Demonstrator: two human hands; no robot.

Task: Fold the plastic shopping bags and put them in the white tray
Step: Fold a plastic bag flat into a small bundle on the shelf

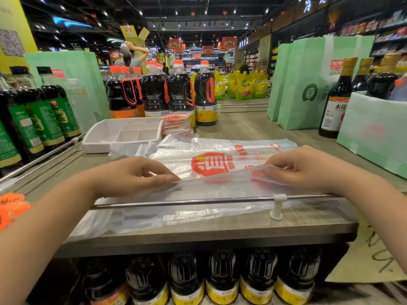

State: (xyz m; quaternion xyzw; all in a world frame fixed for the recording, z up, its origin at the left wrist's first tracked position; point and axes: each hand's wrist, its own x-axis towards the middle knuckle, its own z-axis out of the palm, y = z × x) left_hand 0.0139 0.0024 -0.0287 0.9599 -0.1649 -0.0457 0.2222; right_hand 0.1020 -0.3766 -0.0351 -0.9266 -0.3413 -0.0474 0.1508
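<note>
A clear plastic shopping bag (211, 168) with red print lies flat across the wooden shelf top. Its near long edge is lifted and turned over toward the middle. My left hand (134, 175) pinches that raised edge on the left, and my right hand (301, 168) pinches it on the right. More flat bags (220, 144) lie behind it. A stack of folded bags (177, 124) sits beside the white tray (103, 137), which has several compartments and stands at the back left.
Dark sauce bottles (167, 93) stand behind the tray, and more line the left side and the shelf below. Green paper bags (308, 89) and a green box (374, 133) stand on the right. A metal rail (198, 201) runs along the front edge. A person stands far back.
</note>
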